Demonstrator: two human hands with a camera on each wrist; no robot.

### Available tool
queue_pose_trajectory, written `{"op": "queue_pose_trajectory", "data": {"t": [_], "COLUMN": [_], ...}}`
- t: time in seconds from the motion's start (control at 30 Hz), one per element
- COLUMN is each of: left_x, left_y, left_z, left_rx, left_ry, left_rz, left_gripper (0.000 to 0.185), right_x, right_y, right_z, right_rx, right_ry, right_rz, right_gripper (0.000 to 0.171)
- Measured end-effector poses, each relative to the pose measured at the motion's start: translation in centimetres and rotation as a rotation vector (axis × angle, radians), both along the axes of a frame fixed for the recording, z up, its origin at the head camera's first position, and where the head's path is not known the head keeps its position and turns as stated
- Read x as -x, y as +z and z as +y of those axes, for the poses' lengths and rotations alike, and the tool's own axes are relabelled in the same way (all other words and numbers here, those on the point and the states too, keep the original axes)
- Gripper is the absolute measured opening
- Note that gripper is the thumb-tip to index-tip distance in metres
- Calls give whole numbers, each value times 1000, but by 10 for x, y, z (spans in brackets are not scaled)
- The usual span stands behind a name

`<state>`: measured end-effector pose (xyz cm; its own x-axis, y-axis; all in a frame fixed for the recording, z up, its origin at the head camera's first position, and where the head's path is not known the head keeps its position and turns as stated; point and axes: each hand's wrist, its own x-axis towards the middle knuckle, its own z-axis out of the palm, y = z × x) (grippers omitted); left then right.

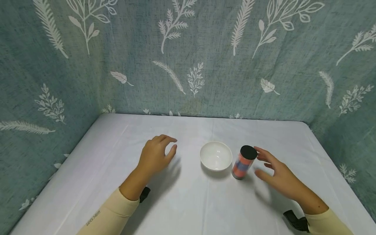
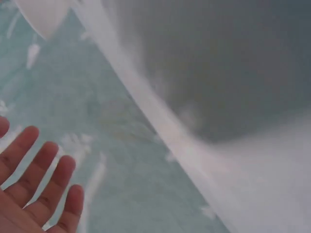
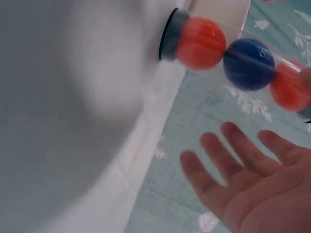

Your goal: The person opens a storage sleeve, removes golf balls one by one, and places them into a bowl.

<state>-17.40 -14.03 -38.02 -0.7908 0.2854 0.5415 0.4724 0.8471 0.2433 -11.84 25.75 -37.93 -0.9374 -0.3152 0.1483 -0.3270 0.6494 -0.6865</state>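
A clear tube of balls (image 1: 242, 164) with a black cap stands slightly tilted on the table, right of a white bowl (image 1: 215, 156). In the right wrist view the tube shows a blue ball (image 3: 249, 64) between two orange-red balls. My right hand (image 1: 276, 176) is beside the tube, its fingers loosely spread and the index fingertip right at the cap; a gap separates the palm from the tube. Left of the bowl, my left hand (image 1: 157, 155) hovers over the table with relaxed fingers and holds nothing. The inside of the bowl shows bare white.
A white cloth covers the table (image 1: 188, 202). Teal curtains (image 1: 182, 81) with white leaf prints rise along its back and both sides. Dark straps (image 1: 296, 221) sit at the wrists, by the pale sleeves.
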Motion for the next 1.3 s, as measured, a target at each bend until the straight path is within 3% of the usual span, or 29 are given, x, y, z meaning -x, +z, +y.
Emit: {"op": "queue_pose_trajectory", "data": {"t": [0.17,0.4,0.7,0.97,1.3], "left_x": [-8,-12,-12,-15,-12], "left_y": [7,17,21,18,26], "left_z": [26,59,90,96,94], "left_rx": [-30,-73,-115,-126,-127], "left_ry": [-72,-163,-222,-238,-273], "left_rz": [26,21,4,-31,-27], "left_gripper": [15,14,16,18,20], "right_x": [7,15,18,17,24], "right_y": [-7,-10,-13,-23,-19], "right_z": [-5,-17,-25,-26,-26], "right_rx": [89,159,244,281,212], "right_ry": [44,23,35,-3,-21], "right_rz": [-83,-157,-181,-189,-146], "right_gripper": [71,79,81,60,56]}}
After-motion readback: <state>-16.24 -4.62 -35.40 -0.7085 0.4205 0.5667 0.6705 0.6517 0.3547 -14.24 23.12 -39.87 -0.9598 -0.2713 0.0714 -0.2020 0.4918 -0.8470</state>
